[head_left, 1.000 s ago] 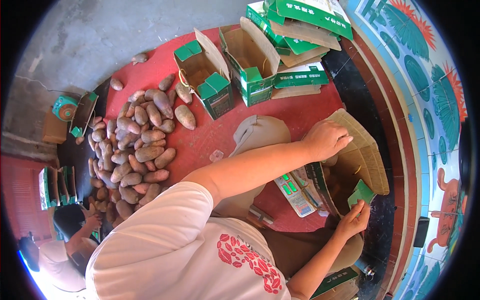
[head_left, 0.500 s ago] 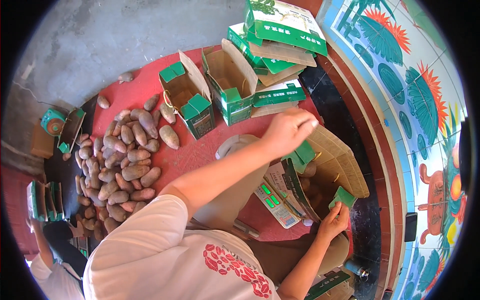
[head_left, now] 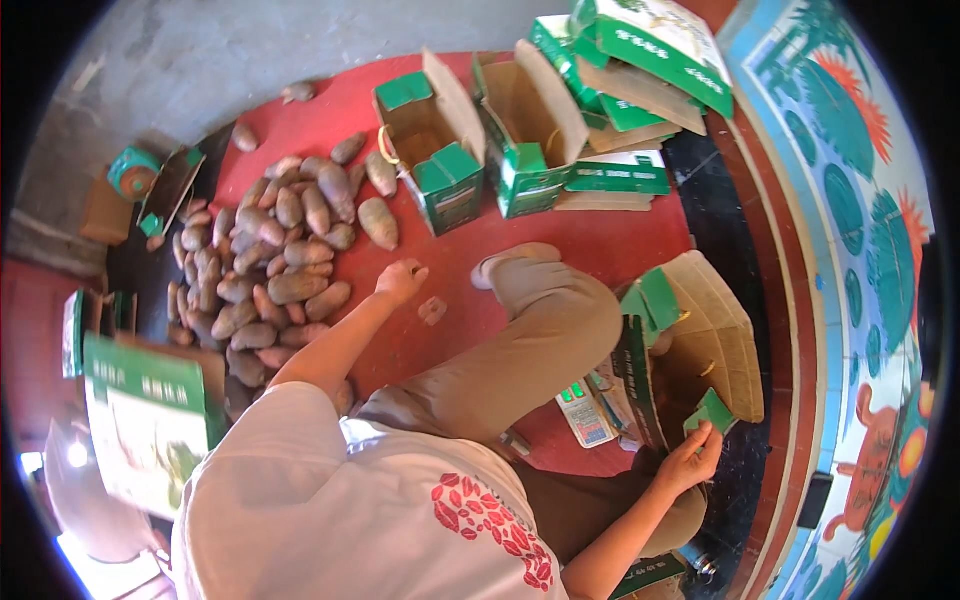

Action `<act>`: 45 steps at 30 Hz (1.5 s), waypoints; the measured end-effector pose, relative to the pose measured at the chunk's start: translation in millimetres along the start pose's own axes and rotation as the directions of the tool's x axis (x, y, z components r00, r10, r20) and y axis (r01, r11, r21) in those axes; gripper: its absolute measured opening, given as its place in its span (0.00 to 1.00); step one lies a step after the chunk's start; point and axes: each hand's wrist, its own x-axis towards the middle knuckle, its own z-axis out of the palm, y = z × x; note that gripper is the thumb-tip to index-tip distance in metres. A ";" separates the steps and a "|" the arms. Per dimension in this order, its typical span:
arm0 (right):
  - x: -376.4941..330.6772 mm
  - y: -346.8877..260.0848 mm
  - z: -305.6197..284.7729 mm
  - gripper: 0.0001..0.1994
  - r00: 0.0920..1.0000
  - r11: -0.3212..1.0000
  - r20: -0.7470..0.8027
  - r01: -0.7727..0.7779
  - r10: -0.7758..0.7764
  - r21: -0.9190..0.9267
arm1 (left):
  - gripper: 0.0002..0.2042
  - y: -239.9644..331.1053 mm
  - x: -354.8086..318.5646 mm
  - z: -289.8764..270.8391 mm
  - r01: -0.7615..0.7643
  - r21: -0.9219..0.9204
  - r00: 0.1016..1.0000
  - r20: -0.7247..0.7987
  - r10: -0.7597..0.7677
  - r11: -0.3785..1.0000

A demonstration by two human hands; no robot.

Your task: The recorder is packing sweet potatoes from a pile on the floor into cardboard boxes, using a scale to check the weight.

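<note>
My left hand [head_left: 401, 283] is over the red mat beside the heap of sweet potatoes [head_left: 285, 240], its fingers loosely bent and apart, with nothing visible in them. My right hand [head_left: 692, 459] is closed on a green flap [head_left: 712, 412] of an open cardboard box [head_left: 715, 310] at the right. The box stands against a digital scale [head_left: 588, 424] with green lit digits. Its brown lid leans outward; the contents are mostly in shadow, with a rounded thing just inside the rim.
Two open green boxes [head_left: 445, 180] [head_left: 520, 180] stand at the far side of the red mat [head_left: 470, 255]. Flattened boxes [head_left: 650, 70] are stacked behind them. My bent leg [head_left: 540, 340] lies between heap and scale. At the left, a green-and-white box [head_left: 145, 410] is near another person [head_left: 95, 490].
My left hand has moved left, from above the box to beside the heap. My right hand stays on the flap. A green-and-white box has come into view at the left; the view has shifted.
</note>
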 end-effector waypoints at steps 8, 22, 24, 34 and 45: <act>2.2 4.9 3.4 0.13 1.000 1.000 -0.020 0.005 -0.006 -0.021 | 0.21 -119.6 -60.2 47.7 0.360 0.313 0.874 0.216 -0.435 0.879; 3.7 9.4 5.1 0.14 0.999 0.992 0.024 0.050 -0.047 -0.116 | 0.27 -169.9 -117.0 74.5 0.094 0.643 0.472 0.644 -0.603 0.760; 3.7 10.9 4.0 0.14 0.999 0.991 0.031 0.047 -0.044 -0.124 | 0.28 -165.6 -126.1 72.6 0.101 0.624 0.468 0.658 -0.591 0.775; 6.7 12.0 2.4 0.12 0.997 0.990 0.034 0.073 -0.069 -0.124 | 0.33 -170.3 -112.0 17.0 0.197 0.718 0.799 0.277 -0.534 0.668; 5.7 8.1 -0.3 0.13 0.997 0.980 0.055 0.072 -0.062 -0.186 | 0.36 -179.9 -96.7 -2.4 0.245 0.746 0.714 0.294 -0.636 0.619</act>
